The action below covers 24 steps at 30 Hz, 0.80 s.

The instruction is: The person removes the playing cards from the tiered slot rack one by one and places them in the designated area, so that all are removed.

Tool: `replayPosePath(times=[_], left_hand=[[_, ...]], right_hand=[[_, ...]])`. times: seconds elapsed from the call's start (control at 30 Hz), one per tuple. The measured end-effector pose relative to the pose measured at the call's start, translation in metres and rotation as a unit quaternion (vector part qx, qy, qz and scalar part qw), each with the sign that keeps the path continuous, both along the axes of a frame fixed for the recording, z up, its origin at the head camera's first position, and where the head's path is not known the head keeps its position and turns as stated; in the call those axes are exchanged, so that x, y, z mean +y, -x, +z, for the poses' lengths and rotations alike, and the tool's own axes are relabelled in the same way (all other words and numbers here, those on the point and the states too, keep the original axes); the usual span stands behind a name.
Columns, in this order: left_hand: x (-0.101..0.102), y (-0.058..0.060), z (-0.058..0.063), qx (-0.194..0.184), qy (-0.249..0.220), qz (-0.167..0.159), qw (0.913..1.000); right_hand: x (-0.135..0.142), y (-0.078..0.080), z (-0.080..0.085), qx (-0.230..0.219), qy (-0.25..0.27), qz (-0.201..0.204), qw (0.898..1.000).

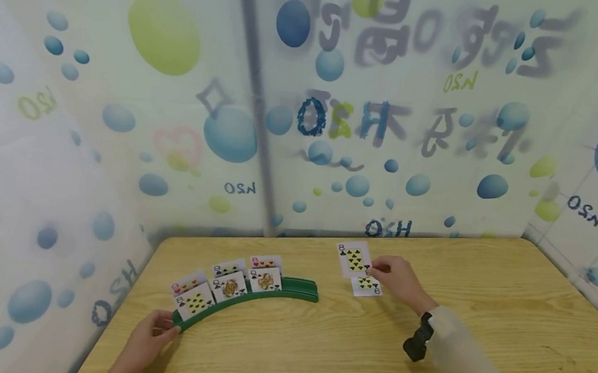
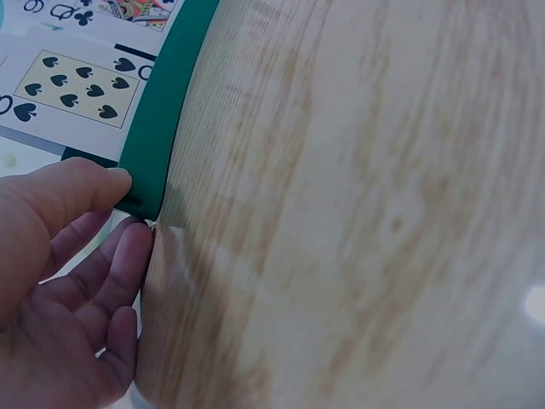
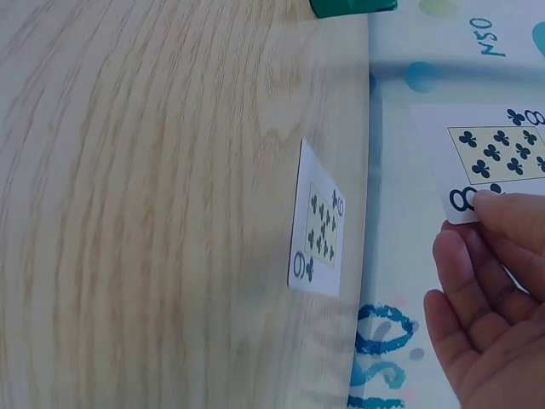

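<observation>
My left hand [image 1: 148,341] pinches the near left end of a curved green card holder [image 1: 300,287], thumb on top in the left wrist view. Standing in its front row are an eight of spades [image 2: 81,85], a queen of clubs [image 1: 230,289] and another black queen [image 1: 266,280]. Behind them rise partly covered cards, among them a red nine [image 1: 189,283] and a red eight [image 1: 266,262]. My right hand [image 1: 399,279] holds an eight of clubs [image 1: 353,258] by its corner between thumb and fingers, above the table. Beneath it lies a nine of clubs [image 3: 318,243], partly hidden in the head view.
Both the holder and the loose card are on a light wooden table [image 1: 476,280]. A white covering with blue and green bubbles [image 1: 357,186] hangs behind the table and along its sides. My right wrist wears a dark band with a small black device [image 1: 417,341].
</observation>
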<state>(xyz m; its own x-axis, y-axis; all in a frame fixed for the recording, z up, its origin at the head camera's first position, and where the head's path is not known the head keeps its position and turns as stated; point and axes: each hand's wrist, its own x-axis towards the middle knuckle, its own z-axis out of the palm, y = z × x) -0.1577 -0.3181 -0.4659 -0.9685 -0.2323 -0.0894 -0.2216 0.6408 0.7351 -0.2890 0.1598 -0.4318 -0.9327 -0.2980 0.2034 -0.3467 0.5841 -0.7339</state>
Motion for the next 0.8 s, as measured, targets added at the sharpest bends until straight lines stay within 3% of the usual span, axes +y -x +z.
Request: replayPosePath(times=[0.37, 0.8], left_hand=[[0.0, 0.0, 0.001, -0.005, -0.002, -0.001, 1.0], [0.0, 0.0, 0.0, -0.007, 0.002, 0.003, 1.0]], right_hand=[[0.038, 0.001, -0.002, -0.008, -0.028, -0.032, 0.999], [0.071, 0.0, -0.014, -0.093, -0.066, -0.066, 0.991]])
